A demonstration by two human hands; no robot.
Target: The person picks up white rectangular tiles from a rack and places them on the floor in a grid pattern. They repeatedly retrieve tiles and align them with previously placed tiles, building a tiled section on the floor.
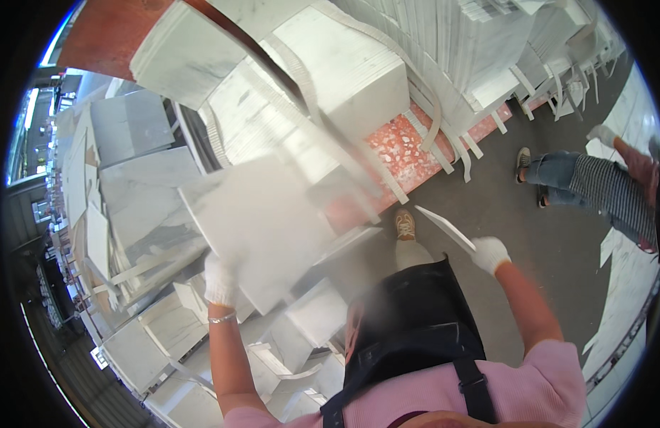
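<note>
My left hand (221, 279), in a white glove, grips the lower left edge of a large pale square stone tile (248, 214). That tile is lifted over stacked slabs, and its right part is blurred. Out to the right, my right hand (490, 255), also gloved, is closed on the near end of a narrow white stone piece (445, 226), seen almost edge-on and held above the grey floor. The fingers of both hands are partly hidden.
Ahead, a marble tile stack (344, 64) with pale straps stands on a red speckled slab (401, 150). Grey-white slabs (148, 192) lean at the left. More tiles (319, 310) are piled below my left hand. A person in jeans (555, 171) stands at the right on the grey floor (487, 192).
</note>
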